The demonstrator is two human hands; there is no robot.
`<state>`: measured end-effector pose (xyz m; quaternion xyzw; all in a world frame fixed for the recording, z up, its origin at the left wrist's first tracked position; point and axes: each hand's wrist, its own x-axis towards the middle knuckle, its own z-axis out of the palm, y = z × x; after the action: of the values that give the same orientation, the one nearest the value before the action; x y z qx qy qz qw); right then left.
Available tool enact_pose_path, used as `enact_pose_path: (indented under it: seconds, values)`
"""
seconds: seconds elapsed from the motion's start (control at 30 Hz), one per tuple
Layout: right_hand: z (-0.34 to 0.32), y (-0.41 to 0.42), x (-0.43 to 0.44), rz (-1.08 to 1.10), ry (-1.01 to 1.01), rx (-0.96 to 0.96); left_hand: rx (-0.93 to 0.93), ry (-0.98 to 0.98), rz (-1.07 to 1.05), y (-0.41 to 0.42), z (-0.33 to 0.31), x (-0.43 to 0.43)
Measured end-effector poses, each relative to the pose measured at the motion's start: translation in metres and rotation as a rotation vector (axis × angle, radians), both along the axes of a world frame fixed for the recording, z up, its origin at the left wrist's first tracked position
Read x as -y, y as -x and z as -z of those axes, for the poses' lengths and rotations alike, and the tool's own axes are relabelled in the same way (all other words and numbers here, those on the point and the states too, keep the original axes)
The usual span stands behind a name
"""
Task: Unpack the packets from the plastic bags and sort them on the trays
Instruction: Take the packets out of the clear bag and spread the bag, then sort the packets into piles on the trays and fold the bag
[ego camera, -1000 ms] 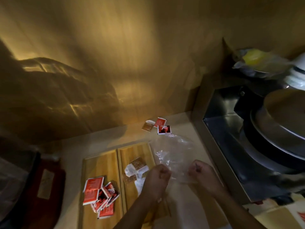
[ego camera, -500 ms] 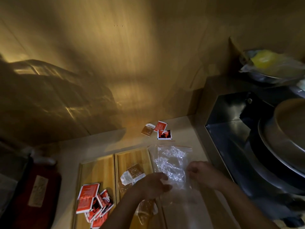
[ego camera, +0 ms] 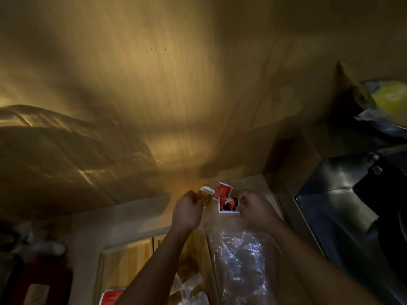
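Three packets lie together at the back of the counter: a brown packet (ego camera: 206, 195), a red packet (ego camera: 222, 190) and a red-and-black packet (ego camera: 229, 205). My left hand (ego camera: 187, 213) has its fingers closed on the brown packet's left edge. My right hand (ego camera: 256, 211) is curled at the right edge of the red-and-black packet and pinches it. The clear plastic bag (ego camera: 240, 260) lies flat and crumpled on the counter under my right forearm. Two wooden trays sit side by side: the left tray (ego camera: 126, 260) holds red packets (ego camera: 111, 297), the right tray (ego camera: 199, 245) holds brown and white packets (ego camera: 189, 280).
A wooden wall rises behind the counter. A steel box holding dark pans (ego camera: 343, 205) stands close on the right. A yellow item in plastic (ego camera: 389, 102) sits on top of it. A dark red object (ego camera: 37, 280) is at the lower left.
Both hands let go of the plastic bag, which now lies flat, and reached forward to the three packets at the back of the counter. The view tilted upward.
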<state>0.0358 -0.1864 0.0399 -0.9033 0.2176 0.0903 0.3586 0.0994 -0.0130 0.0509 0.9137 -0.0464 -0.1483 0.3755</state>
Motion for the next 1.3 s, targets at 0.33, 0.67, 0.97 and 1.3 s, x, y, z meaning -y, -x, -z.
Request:
enact_pose_path:
  seconds: [0.33, 0.67, 0.97, 1.3]
  values:
    - [0.051, -0.043, 0.004, -0.239, 0.228, -0.085, -0.103, -0.294, -0.124, -0.048, 0.067, 0.032]
    - [0.043, -0.037, 0.001, -0.107, -0.044, -0.072, -0.127, -0.238, -0.052, -0.048, 0.077, 0.028]
    - [-0.012, -0.026, -0.020, 0.141, -0.437, 0.196, -0.186, 0.340, -0.114, -0.017, 0.017, -0.032]
    - [-0.041, 0.024, -0.075, 0.060, -0.538, 0.239, -0.150, 0.644, -0.359, 0.053, -0.036, -0.125]
